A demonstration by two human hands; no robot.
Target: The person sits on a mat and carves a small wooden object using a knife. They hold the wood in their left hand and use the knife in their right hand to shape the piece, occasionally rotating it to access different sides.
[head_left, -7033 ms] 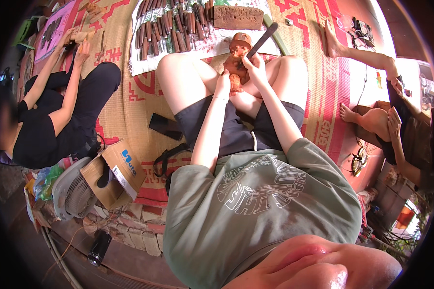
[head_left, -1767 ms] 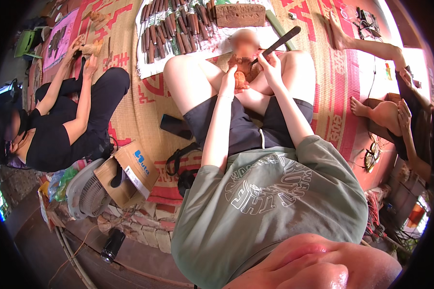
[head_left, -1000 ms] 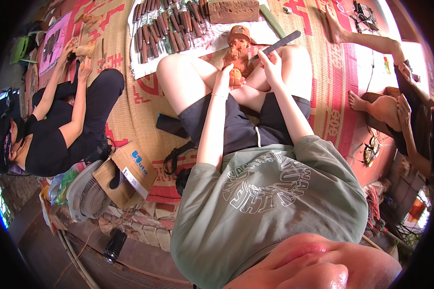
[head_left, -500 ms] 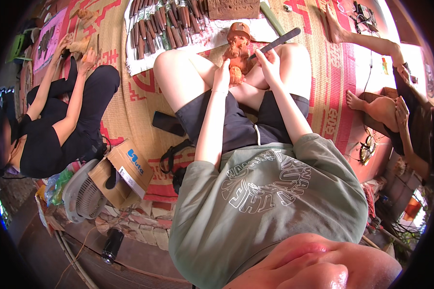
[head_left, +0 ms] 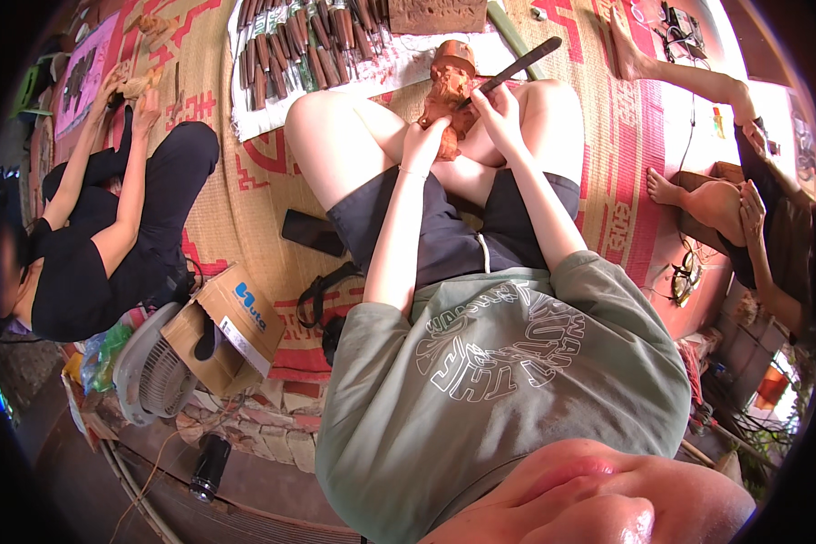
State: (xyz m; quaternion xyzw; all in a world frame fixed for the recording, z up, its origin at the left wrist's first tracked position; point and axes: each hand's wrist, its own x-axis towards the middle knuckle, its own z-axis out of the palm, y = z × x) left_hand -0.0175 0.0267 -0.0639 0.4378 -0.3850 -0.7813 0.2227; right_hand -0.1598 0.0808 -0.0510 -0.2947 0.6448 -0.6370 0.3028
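Note:
A reddish-brown carved wooden figure (head_left: 451,83) stands tilted between my bare knees, its flat-topped end pointing away from me. My left hand (head_left: 426,138) is closed around its lower left side, thumb lying across the wood. In the fingers of my right hand (head_left: 499,109) is a long, dark, flat tool (head_left: 533,58) with a rounded far end. It slants up and right from my fingers, and its lower end meets the right side of the carving. Whether that end has a cutting edge or file teeth is too small to tell.
Beyond my knees, a white cloth (head_left: 254,113) bears many wooden-handled carving tools (head_left: 290,45). A wooden block (head_left: 438,15) and a green bar (head_left: 510,34) lie there too. A phone (head_left: 313,232) and open cardboard box (head_left: 231,317) are left. People sit at both sides.
The dark tool has turned, showing a narrower face, and its far end has risen slightly. The carving has rolled and tilted a little in my left hand, which has shifted slightly right.

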